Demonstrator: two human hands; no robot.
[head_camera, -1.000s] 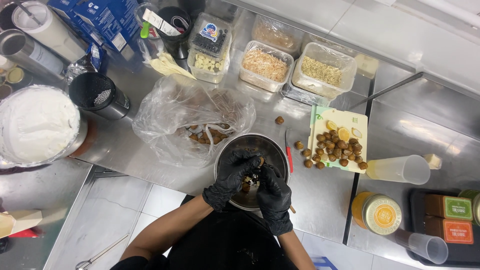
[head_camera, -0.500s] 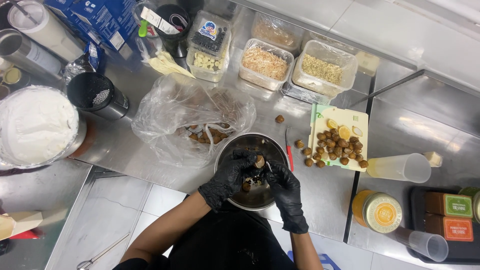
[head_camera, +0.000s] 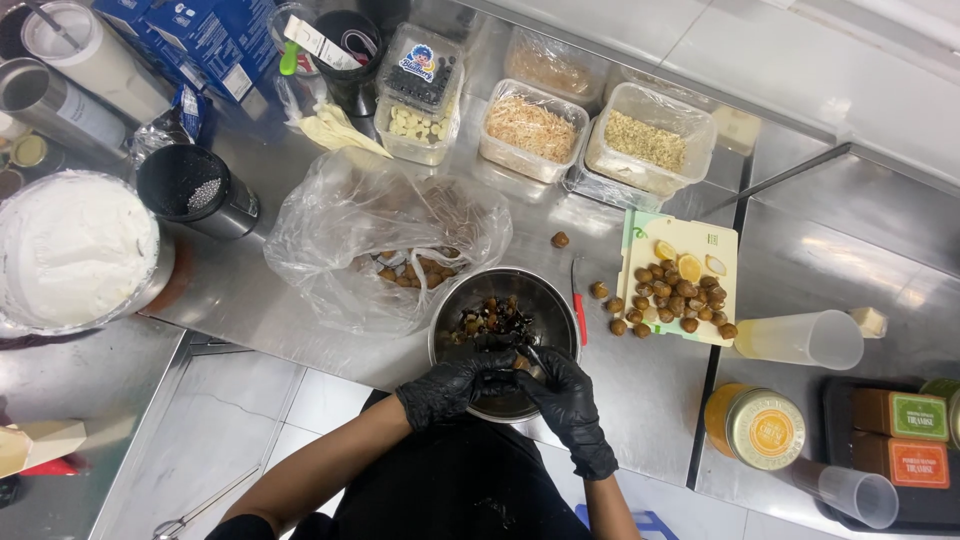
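Steel counter ran across the head view, crowded with tubs and jars. At its near edge stood a metal bowl holding dark peelings. Both hands wore black gloves and met over the bowl's near side. The left hand was curled, its fingers pinching a small brown nut. The right hand was closed around the same nut from the other side, fingertips touching the left's; something thin showed between them, too small to tell what. A clear bag with more nuts lay just left of the bowl. A red-handled knife lay just right of it. Farther right, a cutting board carried peeled nuts and lemon slices. A big bowl of white cream sat at far left.
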